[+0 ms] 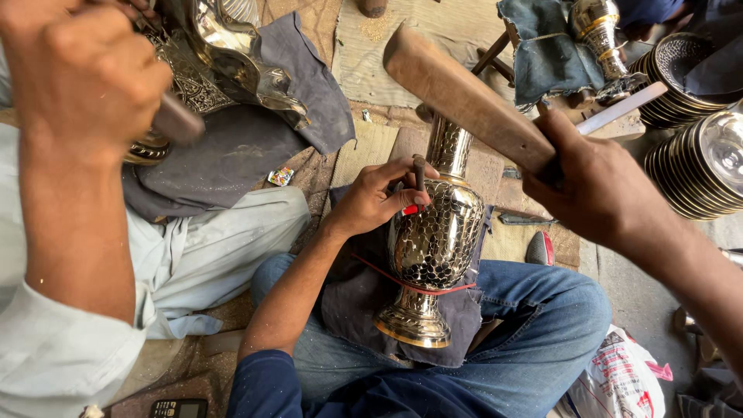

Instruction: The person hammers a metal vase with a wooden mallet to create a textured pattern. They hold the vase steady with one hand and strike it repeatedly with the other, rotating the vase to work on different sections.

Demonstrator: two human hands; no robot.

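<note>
A co-worker's fist [81, 73] looms nearest; beyond, the left hand [375, 197] pinches a punch [419, 172] upright against the lap-cradled vase [433, 248], right hand [596, 190] gripping a raised wooden mallet [464, 97]

We have one view, from a camera worn on the head, looking steeply down and close over our lap at the vase [432, 248], with the floor spreading beyond it.

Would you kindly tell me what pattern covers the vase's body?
The vase shows dark, honeycomb-like cells with silvery outlines, clearest in the head view.
</note>
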